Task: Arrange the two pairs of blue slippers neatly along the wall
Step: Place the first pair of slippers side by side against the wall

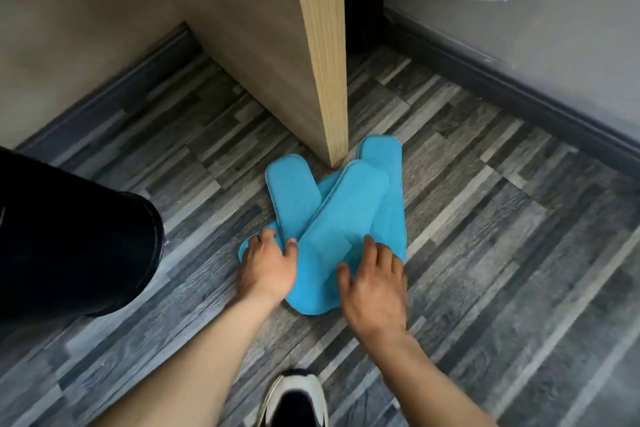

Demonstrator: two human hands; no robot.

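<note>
Near the middle of the frame, a crossed heap of flat, bright blue fabric slippers (332, 218) lies on the grey wood-pattern plank floor (485, 218), its far ends beside the foot of the pale wooden cabinet panel (322, 55).

The left hand (268, 267) rests on the heap's lower left edge, fingers curled and close together over a slipper toe; whether it is actually pinching the fabric I cannot tell. The right hand (375, 284) lies just right of it, fingers spread and flat on the top slipper.

To do this step well, I would peel the top slipper off first rather than drag the heap, then match lefts with rights before lining them up against the dark skirting board (519, 90).

The overlap hides how many slippers lie underneath; only three shapes are clear. A black trouser leg (76, 246) covers the left of the frame.
</note>
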